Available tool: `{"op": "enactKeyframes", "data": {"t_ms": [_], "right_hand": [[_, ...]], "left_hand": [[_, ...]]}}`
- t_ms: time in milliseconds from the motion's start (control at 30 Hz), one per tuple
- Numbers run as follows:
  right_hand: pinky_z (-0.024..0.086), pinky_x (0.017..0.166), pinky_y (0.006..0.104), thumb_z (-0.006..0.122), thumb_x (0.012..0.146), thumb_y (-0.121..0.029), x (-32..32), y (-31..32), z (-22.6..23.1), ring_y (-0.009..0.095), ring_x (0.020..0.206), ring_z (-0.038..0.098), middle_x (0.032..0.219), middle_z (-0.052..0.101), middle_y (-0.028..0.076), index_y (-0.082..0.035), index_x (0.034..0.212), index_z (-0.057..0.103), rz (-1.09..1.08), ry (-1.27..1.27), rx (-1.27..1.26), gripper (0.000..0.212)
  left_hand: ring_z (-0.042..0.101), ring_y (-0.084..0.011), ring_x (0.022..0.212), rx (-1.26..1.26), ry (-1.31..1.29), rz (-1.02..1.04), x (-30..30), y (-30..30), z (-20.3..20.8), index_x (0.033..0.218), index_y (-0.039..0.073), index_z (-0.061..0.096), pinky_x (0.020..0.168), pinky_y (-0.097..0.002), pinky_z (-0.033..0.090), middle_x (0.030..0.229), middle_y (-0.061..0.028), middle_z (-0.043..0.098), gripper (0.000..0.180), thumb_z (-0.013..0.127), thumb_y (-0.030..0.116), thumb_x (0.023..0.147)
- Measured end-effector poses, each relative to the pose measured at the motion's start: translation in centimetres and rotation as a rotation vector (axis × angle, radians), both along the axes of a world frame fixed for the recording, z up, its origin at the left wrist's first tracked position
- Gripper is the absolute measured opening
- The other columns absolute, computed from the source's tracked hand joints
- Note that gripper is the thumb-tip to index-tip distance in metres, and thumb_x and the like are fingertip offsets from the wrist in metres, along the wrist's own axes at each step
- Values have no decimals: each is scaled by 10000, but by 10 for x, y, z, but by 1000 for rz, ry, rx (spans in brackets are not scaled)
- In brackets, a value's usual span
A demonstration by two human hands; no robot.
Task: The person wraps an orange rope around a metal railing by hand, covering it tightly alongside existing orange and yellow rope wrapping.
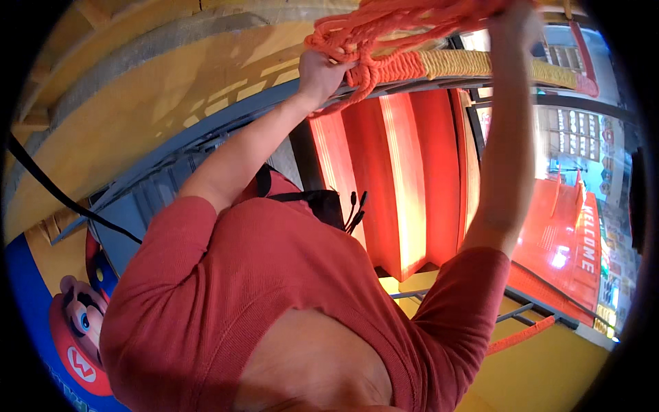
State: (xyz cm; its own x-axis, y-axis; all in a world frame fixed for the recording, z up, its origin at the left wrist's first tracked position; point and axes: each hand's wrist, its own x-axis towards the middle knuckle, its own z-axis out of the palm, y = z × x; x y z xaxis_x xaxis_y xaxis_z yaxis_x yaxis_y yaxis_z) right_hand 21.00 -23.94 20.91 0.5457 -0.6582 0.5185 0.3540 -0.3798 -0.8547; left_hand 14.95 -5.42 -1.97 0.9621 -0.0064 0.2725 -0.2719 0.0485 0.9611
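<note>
The fingers (336,69) of the left hand (318,78) are clamped on the orange rope (384,42), thumb toward the right, beside the wrapped end of the curved rail (508,63). The right hand (515,29) is blurred near the top edge of view; the rope's loops reach it, but how its fingers close I cannot tell. The loose bundle lies between the hands, above the rail's upper edge, its long axis running left to right and rising slightly rightward. One strand trails leftward below the rail's lower edge. Orange wrapping (401,66) meets yellow wrapping (456,64) along the rail.
</note>
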Motion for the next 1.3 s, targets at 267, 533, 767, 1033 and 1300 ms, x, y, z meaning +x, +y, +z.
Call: {"op": "enactKeyframes", "data": {"t_ms": [267, 533, 767, 1033, 1300], "right_hand": [[517, 640, 381, 512, 749, -37, 18, 27, -109, 259, 716, 665, 739, 676, 190, 75, 847, 682, 218, 751, -407, 226], [506, 828, 386, 632, 722, -129, 12, 50, -108, 347, 953, 657, 985, 666, 250, 38, 1084, 621, 649, 1064, -1034, 399], [519, 819, 313, 572, 851, 40, -116, 31, -99, 185, 882, 669, 956, 689, 94, 25, 995, 638, 531, 542, -440, 158], [548, 837, 348, 593, 854, -11, -125, 7, -228, 208, 951, 650, 1031, 664, 127, 23, 1130, 599, 462, 473, 236, 277], [481, 1012, 428, 504, 983, -332, -35, 13, -283, 298, 1216, 534, 1369, 483, 193, -55, 1469, 305, 1198, 175, 1032, 594]], "left_hand": [[469, -411, 1194, 380, -520, 77, 5, 17, 18, 815, 46, 687, 957, -444, 414, 1301, -204, 487, 193, 798, 100, 667], [574, -205, 898, 27, -150, -489, 35, 18, -2, 898, 1, 632, 779, -319, 474, 1030, -98, 563, 190, 765, 40, 768], [512, -56, 734, 203, -61, -509, 33, 23, 7, 949, 34, 632, 660, -230, 424, 776, 35, 585, 104, 685, 72, 868], [488, -44, 707, -43, 219, -526, 31, 9, -6, 889, 40, 635, 648, -234, 409, 778, 44, 577, 107, 657, 142, 911], [544, -50, 773, -7, 371, -552, 37, 11, -6, 919, 39, 662, 737, -236, 447, 840, 37, 627, 107, 643, 143, 923]]}}
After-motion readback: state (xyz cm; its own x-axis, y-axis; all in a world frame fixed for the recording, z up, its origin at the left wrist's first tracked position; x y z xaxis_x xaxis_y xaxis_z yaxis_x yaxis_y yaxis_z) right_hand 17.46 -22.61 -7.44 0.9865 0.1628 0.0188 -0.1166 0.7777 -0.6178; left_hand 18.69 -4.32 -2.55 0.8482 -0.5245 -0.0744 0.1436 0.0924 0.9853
